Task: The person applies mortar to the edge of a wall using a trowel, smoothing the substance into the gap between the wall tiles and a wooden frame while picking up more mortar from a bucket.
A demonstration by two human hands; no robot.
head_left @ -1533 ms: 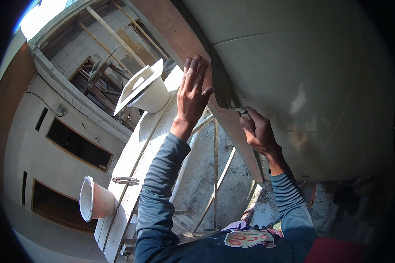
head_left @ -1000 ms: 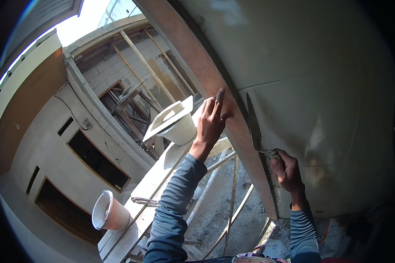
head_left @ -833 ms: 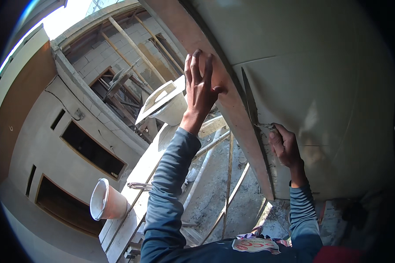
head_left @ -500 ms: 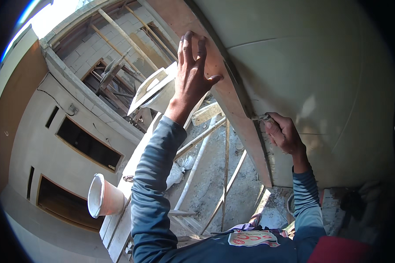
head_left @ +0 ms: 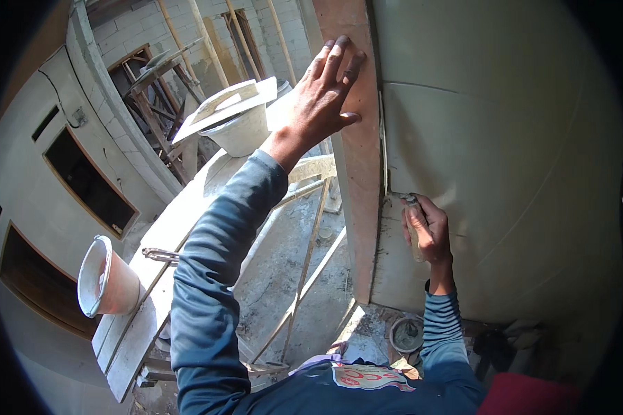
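My left hand point(head_left: 318, 97) lies with fingers spread on the upper part of a long, upright pinkish board point(head_left: 361, 159). The board stands along the edge of a smooth greenish-grey wall point(head_left: 491, 138). Lower down and to the right, my right hand point(head_left: 430, 232) is closed round the wooden handle of a trowel point(head_left: 414, 220). Its thin blade appears nearly edge-on, pointing up along the joint where board and wall meet. Small rough bits of mortar show on the wall's edge below that joint.
A plank platform point(head_left: 128, 342) to the left carries a pinkish bucket point(head_left: 114, 280), a metal tool point(head_left: 160, 255) and a grey tub point(head_left: 242, 131) topped by a plastering float point(head_left: 228, 104). Wooden poles point(head_left: 311, 266) cross beneath. A round container point(head_left: 406, 333) stands on the floor below.
My view has turned, so the board now looks more upright. My right hand's grip has tilted, showing more of the trowel's handle and blade. My left hand stays on the board.
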